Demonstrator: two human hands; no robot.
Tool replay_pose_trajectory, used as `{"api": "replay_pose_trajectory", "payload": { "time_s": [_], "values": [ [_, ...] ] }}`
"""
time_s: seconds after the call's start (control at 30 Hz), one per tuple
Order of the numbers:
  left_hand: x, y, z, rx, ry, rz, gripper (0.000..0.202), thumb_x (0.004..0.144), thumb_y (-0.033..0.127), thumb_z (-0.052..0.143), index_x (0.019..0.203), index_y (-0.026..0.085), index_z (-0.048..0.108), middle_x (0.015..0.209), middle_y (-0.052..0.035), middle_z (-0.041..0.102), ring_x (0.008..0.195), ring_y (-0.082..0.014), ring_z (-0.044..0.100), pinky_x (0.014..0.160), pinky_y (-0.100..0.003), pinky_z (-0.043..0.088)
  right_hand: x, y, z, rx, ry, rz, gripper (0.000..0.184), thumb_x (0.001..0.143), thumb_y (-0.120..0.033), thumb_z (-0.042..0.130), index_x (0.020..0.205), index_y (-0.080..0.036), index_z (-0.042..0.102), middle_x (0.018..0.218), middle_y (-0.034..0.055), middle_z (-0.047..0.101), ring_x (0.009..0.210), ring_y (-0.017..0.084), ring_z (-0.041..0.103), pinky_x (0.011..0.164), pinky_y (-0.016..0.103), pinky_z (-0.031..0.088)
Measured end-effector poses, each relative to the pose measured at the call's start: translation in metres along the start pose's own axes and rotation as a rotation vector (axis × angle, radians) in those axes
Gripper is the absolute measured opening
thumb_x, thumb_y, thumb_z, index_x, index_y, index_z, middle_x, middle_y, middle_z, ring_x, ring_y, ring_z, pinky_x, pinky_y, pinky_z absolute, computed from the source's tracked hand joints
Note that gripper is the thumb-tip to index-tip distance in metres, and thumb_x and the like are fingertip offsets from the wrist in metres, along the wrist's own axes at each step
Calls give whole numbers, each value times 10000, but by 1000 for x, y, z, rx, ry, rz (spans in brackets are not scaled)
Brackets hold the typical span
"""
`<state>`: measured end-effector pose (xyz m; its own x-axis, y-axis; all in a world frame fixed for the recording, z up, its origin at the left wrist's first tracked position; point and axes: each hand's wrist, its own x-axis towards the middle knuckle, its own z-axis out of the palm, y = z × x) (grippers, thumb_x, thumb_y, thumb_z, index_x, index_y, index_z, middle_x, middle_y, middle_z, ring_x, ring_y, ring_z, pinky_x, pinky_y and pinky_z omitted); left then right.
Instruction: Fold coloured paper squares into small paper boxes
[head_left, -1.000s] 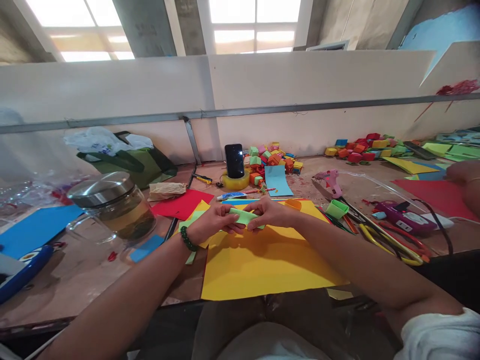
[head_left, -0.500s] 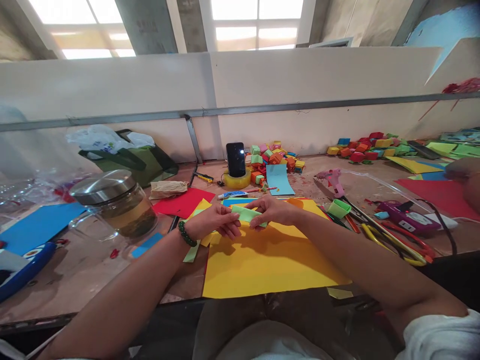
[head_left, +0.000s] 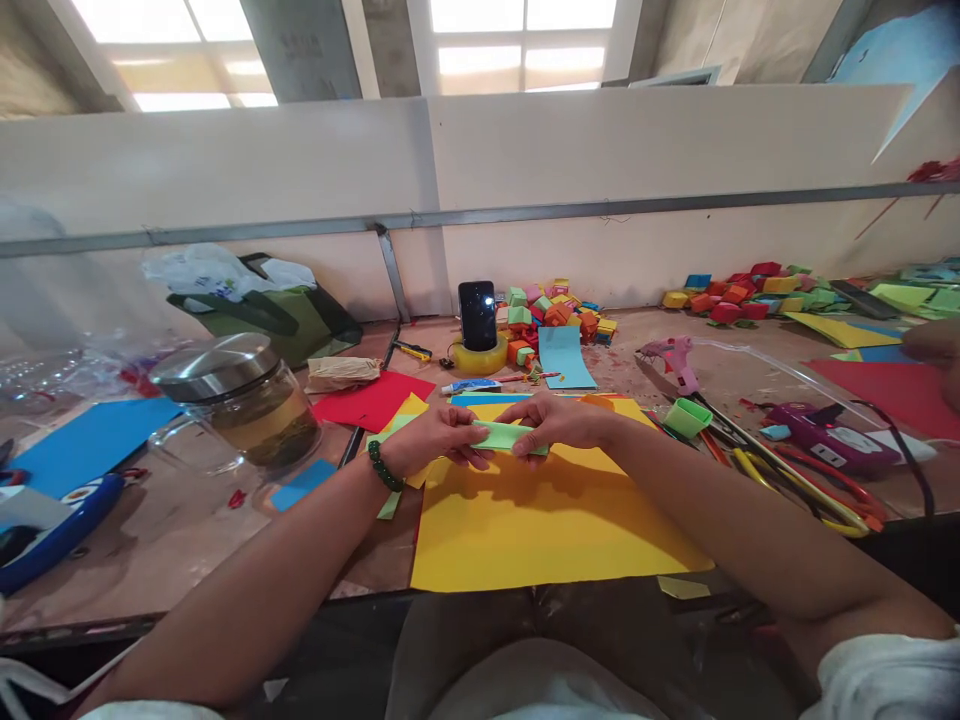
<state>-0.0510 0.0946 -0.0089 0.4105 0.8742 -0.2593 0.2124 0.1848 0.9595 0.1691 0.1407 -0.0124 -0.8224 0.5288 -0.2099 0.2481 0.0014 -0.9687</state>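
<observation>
Between my two hands a strip of light green paper [head_left: 501, 436] is stretched sideways. My left hand [head_left: 439, 438], with a dark green bead bracelet [head_left: 384, 467] at its wrist, pinches the strip's left end. At the right end my right hand [head_left: 551, 424] is closed on the same strip, thumb in front. Both hands are above a large yellow paper sheet [head_left: 555, 530] lying at the table's front edge. More pale green and yellow paper pieces [head_left: 415, 407] show partly behind my left hand.
Behind stand a phone [head_left: 478, 315] on a tape roll [head_left: 480, 357] and a heap of small paper boxes [head_left: 559, 315]. At left is a glass jug [head_left: 259, 420]. To the right lie a pink glue gun [head_left: 679, 362], scissors [head_left: 810, 490] and a purple device [head_left: 832, 435].
The green strip is now held straighter and more level, with more of its length showing between my hands. The whole view has shifted slightly.
</observation>
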Motion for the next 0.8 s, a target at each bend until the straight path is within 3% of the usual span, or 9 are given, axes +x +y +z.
{"api": "replay_pose_trajectory", "payload": {
  "time_s": [0.17,0.33,0.47,0.6,0.8],
  "values": [
    [-2,0,4,-22,-9,-32,515,526,561,814,694,151,551,679,-68,737,595,-173,705,485,-175,435,0,2,-1,-21,-36,-15,527,624,-325,801,1096,-136,664,636,-32,642,494,74,587,492,179,469],
    [-4,2,8,-4,-33,-86,499,578,592,772,733,149,603,688,-68,740,583,-161,697,498,-185,452,3,8,-3,-52,-40,-26,563,631,-325,803,1140,-144,646,686,-11,673,526,75,590,509,181,468],
    [-6,7,8,-5,-74,-110,431,543,481,839,710,153,614,697,-63,744,599,-160,698,503,-183,451,1,5,-5,-14,-8,1,600,619,-327,811,1163,-142,640,672,-8,678,531,87,602,516,192,474],
    [-5,6,3,-52,-66,-89,417,525,394,867,786,147,655,785,-75,754,644,-161,702,531,-187,461,-1,-1,-5,70,8,-17,608,622,-335,812,1161,-116,637,678,6,682,548,84,602,531,191,469],
    [-10,8,8,-23,12,10,430,560,490,823,775,141,693,861,-101,755,690,-163,693,589,-202,484,3,-9,8,127,-4,-154,590,635,-370,808,1159,-156,640,730,-6,677,576,69,592,547,174,459]
  ]
}}
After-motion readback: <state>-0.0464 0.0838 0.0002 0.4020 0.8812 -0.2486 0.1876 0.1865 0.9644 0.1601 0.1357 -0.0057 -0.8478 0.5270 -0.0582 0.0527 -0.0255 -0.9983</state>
